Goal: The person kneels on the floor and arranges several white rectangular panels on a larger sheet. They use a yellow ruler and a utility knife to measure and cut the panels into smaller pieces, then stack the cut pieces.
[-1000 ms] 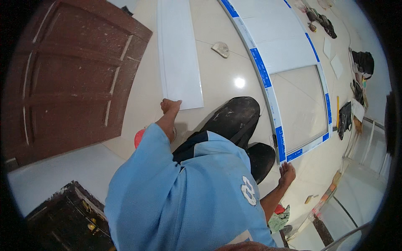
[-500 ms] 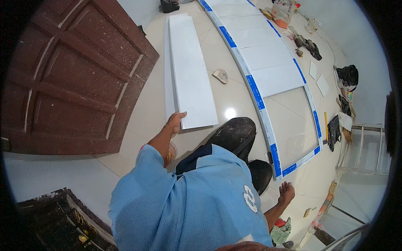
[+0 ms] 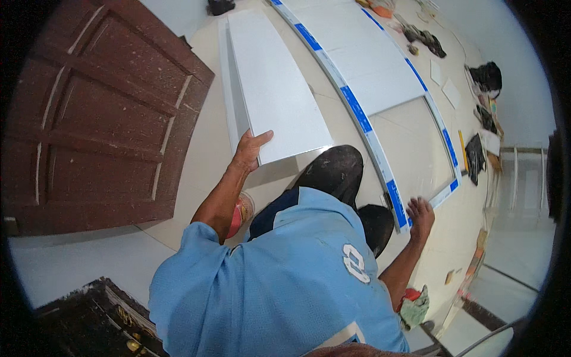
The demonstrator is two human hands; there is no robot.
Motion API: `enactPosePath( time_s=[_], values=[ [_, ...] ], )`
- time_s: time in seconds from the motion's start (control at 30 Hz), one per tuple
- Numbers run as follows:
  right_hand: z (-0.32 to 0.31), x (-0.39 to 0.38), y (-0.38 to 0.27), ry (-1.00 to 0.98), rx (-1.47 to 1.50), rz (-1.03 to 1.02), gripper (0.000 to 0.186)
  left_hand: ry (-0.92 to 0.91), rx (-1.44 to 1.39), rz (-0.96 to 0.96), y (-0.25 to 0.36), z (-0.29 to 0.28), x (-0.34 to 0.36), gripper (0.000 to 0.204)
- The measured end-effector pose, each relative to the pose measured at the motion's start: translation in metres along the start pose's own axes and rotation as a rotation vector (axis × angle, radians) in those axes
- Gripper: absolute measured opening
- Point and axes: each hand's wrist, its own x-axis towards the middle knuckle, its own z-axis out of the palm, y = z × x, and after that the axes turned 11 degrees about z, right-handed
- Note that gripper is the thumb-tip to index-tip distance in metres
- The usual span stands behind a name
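My left hand (image 3: 251, 149) is closed on the near left corner of a long white panel (image 3: 273, 89), thumb on top. This panel's near end is raised off the floor and tilted, while another pale panel (image 3: 228, 71) shows along its left side. My right hand (image 3: 420, 215) has its fingers apart and slightly bent, over the near rail of a white door frame (image 3: 380, 160) with blue protective tape. Whether the fingers touch that rail I cannot tell. White panelling (image 3: 357, 59) fills the frame's far part; floor shows through its near opening.
A brown panelled door (image 3: 113, 113) stands on the left. A red-and-clear tub (image 3: 241, 213) sits beside my left forearm. Black bags (image 3: 474, 157), white tiles (image 3: 451, 93) and a ladder (image 3: 523, 178) line the right side. Green cloth (image 3: 414, 307) lies at the lower right.
My left hand has lifted the white panel's near end and shifted it rightward. My right hand has moved up and forward to the door frame's near rail.
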Motion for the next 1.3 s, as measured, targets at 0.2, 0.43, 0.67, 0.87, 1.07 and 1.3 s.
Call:
enactPosePath(
  time_s=[0.2,0.43,0.67,0.87,1.07,1.3],
  values=[
    [0.113,-0.026,-0.058,-0.262,-0.221,-0.060,0.038,-0.099,0.134,0.077,0.006,0.050,-0.031,0.047],
    [0.233,-0.053,-0.114,-0.566,-0.346,-0.187,0.057,-0.366,0.434,0.134,0.025,0.096,-0.032,0.047],
    [0.222,0.004,-0.170,-0.197,-0.143,-0.151,0.070,-0.698,0.678,0.136,0.001,0.160,0.021,0.055],
    [0.160,0.104,-0.200,0.340,-0.021,-0.472,0.065,-0.850,1.018,0.173,-0.089,0.254,0.136,0.068],
    [0.111,0.255,-0.168,0.634,-0.016,-0.542,0.065,-0.823,1.479,0.291,-0.201,0.224,0.226,0.113],
    [0.123,0.344,-0.129,0.693,0.049,-0.297,0.064,-0.864,1.821,0.378,-0.256,0.211,0.253,0.126]
  ],
)
